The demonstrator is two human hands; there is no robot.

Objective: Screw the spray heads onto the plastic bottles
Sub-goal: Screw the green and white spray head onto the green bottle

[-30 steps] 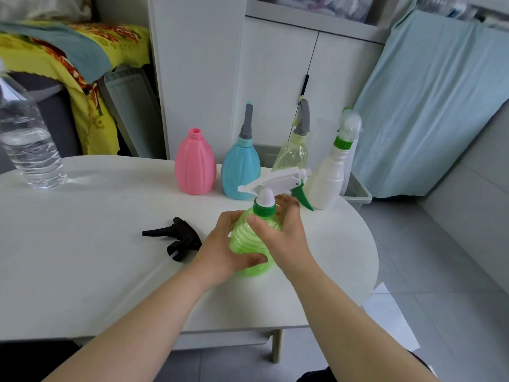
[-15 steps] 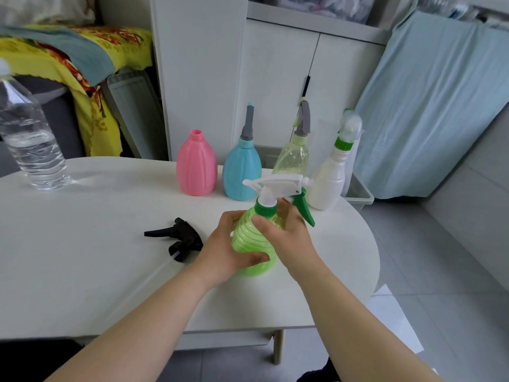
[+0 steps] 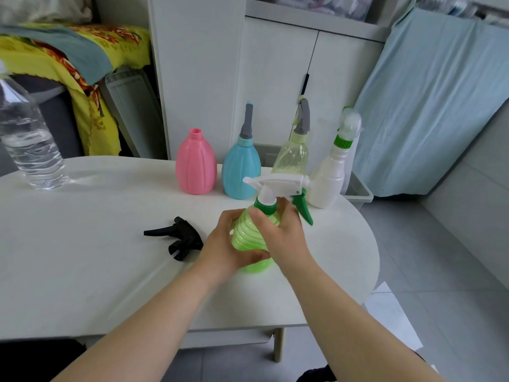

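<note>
Left hand (image 3: 228,244): wrapping the belly of the translucent green ribbed plastic bottle (image 3: 248,238), thumb across its front, keeping it upright on the white oval table (image 3: 82,257).
Right hand (image 3: 281,238): curling thumb and fingers round the dark green screw collar (image 3: 265,206) at the neck, in a narrow twisting pinch.
White trigger spray head (image 3: 278,183): sitting on the green bottle, nozzle pointing left, green trigger (image 3: 303,210) hanging to the right.
Change: over the last second the head has been swinging from a slant to level. In the last half second it is hardly turning, so the collar is probably nearing tight.
Pink ribbed plastic bottle (image 3: 196,164): standing open-necked at the back of the table, lacking a head.
Black trigger spray head (image 3: 179,238): lying on its side just left of the left hand, likely meant for the pink bottle.
Blue bottle (image 3: 241,172), clear yellowish bottle (image 3: 292,158), white bottle (image 3: 327,183): standing in the back row, heads already on.
Remaining: seemingly only the pink bottle after this one.
</note>
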